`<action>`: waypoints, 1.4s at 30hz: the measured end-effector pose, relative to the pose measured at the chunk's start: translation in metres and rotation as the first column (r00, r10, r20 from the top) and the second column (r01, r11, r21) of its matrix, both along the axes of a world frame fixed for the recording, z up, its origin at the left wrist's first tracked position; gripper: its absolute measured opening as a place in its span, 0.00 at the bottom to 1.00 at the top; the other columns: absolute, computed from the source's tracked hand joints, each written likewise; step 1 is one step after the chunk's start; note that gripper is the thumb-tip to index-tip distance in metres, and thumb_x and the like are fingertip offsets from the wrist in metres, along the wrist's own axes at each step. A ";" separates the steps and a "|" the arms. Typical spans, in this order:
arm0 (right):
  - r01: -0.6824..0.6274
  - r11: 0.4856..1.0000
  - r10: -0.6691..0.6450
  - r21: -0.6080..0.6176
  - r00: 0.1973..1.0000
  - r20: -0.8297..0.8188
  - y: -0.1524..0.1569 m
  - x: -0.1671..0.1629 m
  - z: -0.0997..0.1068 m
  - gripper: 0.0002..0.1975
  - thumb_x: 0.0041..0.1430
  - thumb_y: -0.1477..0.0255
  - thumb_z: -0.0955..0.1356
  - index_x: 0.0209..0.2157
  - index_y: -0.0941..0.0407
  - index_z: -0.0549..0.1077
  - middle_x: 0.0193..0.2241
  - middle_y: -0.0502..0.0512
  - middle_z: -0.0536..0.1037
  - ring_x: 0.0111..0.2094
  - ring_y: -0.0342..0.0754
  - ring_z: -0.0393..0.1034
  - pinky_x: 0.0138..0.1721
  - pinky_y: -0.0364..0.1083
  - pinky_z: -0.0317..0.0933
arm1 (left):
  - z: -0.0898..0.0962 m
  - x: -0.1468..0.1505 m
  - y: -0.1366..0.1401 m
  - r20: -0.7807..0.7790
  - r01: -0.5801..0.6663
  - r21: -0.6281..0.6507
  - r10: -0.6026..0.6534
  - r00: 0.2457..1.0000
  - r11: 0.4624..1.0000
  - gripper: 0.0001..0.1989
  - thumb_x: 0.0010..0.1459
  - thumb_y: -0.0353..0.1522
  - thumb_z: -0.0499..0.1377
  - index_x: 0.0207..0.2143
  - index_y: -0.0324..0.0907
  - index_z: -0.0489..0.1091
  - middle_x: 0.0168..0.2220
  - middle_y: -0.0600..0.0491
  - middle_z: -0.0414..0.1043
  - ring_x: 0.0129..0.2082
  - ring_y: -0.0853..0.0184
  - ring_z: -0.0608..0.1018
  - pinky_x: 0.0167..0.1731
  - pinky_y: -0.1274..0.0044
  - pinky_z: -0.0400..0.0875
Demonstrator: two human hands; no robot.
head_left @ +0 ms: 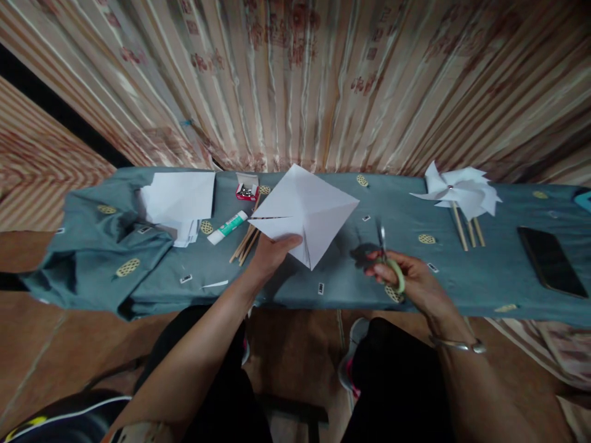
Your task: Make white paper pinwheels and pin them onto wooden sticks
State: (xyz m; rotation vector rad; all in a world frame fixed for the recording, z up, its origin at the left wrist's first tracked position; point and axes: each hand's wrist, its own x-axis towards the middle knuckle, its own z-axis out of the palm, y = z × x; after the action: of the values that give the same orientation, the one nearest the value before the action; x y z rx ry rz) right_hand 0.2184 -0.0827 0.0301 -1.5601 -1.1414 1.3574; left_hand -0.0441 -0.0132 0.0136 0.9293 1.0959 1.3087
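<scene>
My left hand [277, 246] grips a white square sheet of paper [318, 206] near its lower edge, thumb on top. The sheet is turned like a diamond, with one slit running in from its left corner and another from its bottom corner. To the right, apart from the paper, my right hand [401, 274] holds scissors [394, 271] with green handles, their blades pointing up and away from me. Under the left part of the sheet lie thin wooden sticks [244, 246], partly hidden.
Left of the sheet are a glue stick [228, 227], a red box of small metal pins [247, 191] and a stack of white paper [182, 197]. Paper pinwheels [457, 187] on sticks and a black phone [551, 261] lie right. A paper scrap [215, 284] rests near the front edge.
</scene>
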 end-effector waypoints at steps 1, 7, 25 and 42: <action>0.106 0.992 -0.105 0.069 0.994 -0.020 0.003 0.003 0.000 0.26 0.37 0.52 0.78 0.35 0.55 0.79 0.25 0.53 0.80 0.23 0.43 0.68 0.25 0.43 0.62 | -0.002 0.001 -0.003 -0.007 0.030 -0.013 -0.030 1.000 0.999 0.19 0.34 0.30 0.70 0.34 0.39 0.75 0.28 0.53 0.78 0.37 0.60 0.79 0.46 0.68 0.72; 0.205 0.956 -0.177 0.210 0.974 -0.143 0.015 0.000 0.003 0.30 0.36 0.46 0.76 0.36 0.53 0.79 0.27 0.54 0.80 0.27 0.49 0.72 0.29 0.47 0.64 | -0.012 0.011 -0.016 -0.077 0.201 -0.073 -0.207 0.975 0.977 0.19 0.31 0.28 0.70 0.32 0.43 0.77 0.35 0.52 0.81 0.40 0.56 0.80 0.41 0.69 0.74; 0.246 0.962 -0.225 0.116 0.961 -0.163 0.018 -0.024 -0.002 0.23 0.30 0.62 0.81 0.33 0.52 0.77 0.23 0.45 0.78 0.23 0.42 0.68 0.27 0.44 0.66 | -0.004 0.009 -0.018 -0.208 0.403 -0.177 -0.434 0.876 0.898 0.10 0.38 0.36 0.69 0.24 0.39 0.79 0.23 0.53 0.76 0.23 0.64 0.75 0.23 0.78 0.65; 0.610 0.776 -0.488 0.161 0.741 -0.461 0.044 -0.043 0.000 0.19 0.31 0.70 0.79 0.30 0.54 0.76 0.27 0.45 0.77 0.27 0.41 0.68 0.33 0.43 0.64 | 0.023 0.029 -0.010 0.396 0.254 -0.170 -0.170 0.902 0.952 0.18 0.34 0.39 0.74 0.23 0.38 0.73 0.26 0.53 0.75 0.29 0.69 0.77 0.33 0.76 0.72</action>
State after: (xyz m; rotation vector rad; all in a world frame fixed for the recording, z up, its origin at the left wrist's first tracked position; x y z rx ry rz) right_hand 0.1757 -0.0385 0.0306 -1.1866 -0.5226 0.9626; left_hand -0.0150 -0.0235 0.0369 0.5820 0.7913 1.1018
